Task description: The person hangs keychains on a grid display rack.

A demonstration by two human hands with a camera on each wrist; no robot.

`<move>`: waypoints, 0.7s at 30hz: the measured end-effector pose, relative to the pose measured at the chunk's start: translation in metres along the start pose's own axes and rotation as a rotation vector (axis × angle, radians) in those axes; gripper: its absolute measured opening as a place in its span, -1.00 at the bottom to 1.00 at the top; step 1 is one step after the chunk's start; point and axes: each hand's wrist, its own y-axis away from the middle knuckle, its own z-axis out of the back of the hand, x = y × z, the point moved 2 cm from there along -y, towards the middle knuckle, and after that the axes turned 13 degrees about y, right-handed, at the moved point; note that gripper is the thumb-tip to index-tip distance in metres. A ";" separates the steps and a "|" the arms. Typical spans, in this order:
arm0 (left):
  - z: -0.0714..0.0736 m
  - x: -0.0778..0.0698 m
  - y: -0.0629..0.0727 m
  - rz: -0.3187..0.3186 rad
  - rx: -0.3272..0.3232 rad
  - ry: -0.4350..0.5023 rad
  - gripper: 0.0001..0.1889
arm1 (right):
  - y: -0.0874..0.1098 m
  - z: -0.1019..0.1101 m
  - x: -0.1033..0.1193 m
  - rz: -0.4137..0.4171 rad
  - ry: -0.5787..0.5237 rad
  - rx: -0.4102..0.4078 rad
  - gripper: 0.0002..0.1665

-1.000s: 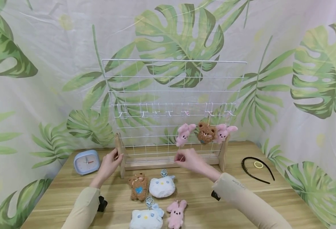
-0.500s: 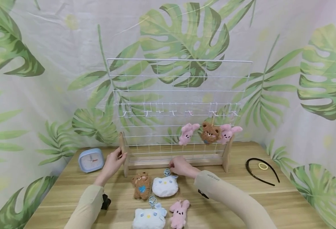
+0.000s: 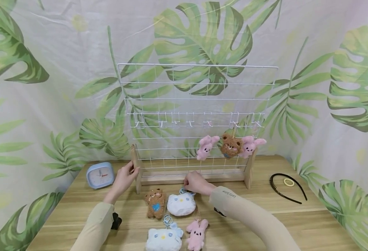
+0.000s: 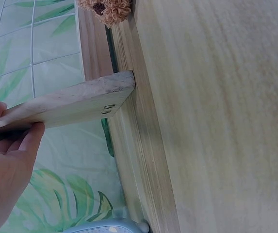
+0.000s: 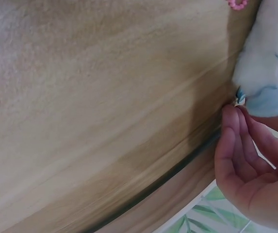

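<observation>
My left hand grips the wooden side post of a white wire grid rack, thumb on one face and fingers on the other. At the rack's foot my right hand pinches the blue ring of a white plush keychain, which lies on the table. In the right wrist view the fingertips meet at the ring, which they mostly cover. Beside that plush lie a brown bear keychain, a second white plush keychain and a pink rabbit keychain.
From the rack's row of hooks hang a pink rabbit, a brown bear and another pink rabbit. A blue clock stands at left; a black headband and yellow ring lie at right.
My right hand has come down and left from below the hanging left rabbit to the upper white plush's ring, and now pinches it. My left hand keeps its grip on the post.
</observation>
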 end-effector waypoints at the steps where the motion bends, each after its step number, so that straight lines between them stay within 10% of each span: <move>1: 0.000 0.000 0.000 0.000 0.000 0.001 -0.56 | 0.000 0.000 0.001 -0.006 0.006 -0.003 -0.81; 21: -0.001 0.003 -0.001 0.000 0.002 0.012 -0.58 | -0.002 0.001 0.005 0.001 0.056 0.081 -0.51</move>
